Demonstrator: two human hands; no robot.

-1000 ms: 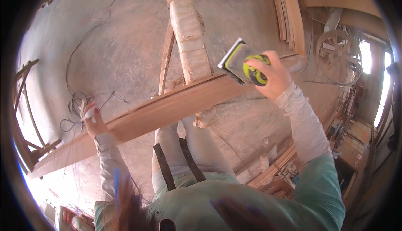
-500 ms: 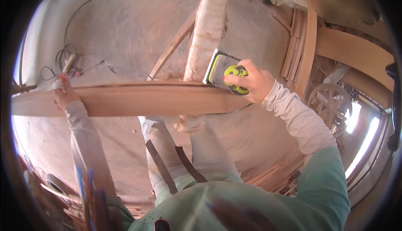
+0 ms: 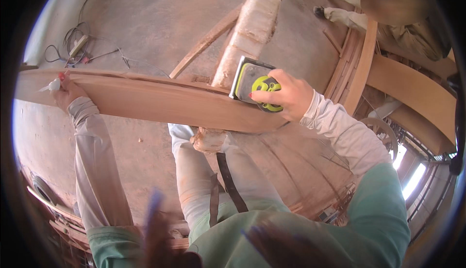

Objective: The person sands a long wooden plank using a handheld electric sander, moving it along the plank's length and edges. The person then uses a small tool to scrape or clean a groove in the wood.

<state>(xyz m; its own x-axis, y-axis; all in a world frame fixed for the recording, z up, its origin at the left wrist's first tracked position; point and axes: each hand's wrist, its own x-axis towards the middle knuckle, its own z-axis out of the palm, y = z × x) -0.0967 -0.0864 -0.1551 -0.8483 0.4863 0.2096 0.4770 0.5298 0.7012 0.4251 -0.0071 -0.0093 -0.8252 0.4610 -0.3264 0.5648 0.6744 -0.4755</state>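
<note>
A long, smooth wooden board [image 3: 165, 98] lies crosswise in front of me, its left end farther away than its right. My right hand [image 3: 292, 95] grips a palm sander [image 3: 250, 84] with a grey body and lime-green and black top. The sander is at the board's far edge, right of the middle; whether its pad touches the wood is hidden. Near the left end, my left hand [image 3: 70, 95] is closed over the board's far edge. Beside its fingers is a small white thing [image 3: 51, 86], too blurred to name.
A wrapped support beam [image 3: 252, 25] runs away beyond the board, with a wooden strut [image 3: 206, 42] slanting beside it. Cable [image 3: 73, 40] lies coiled on the floor at far left. Planks [image 3: 361, 69] and curved boards [image 3: 412, 91] are stacked at right, near another person [image 3: 347, 18].
The board's left end sits farther away and its right part nearer, so it slants more. The sander and my right hand are slightly farther left. More of the other person's legs shows.
</note>
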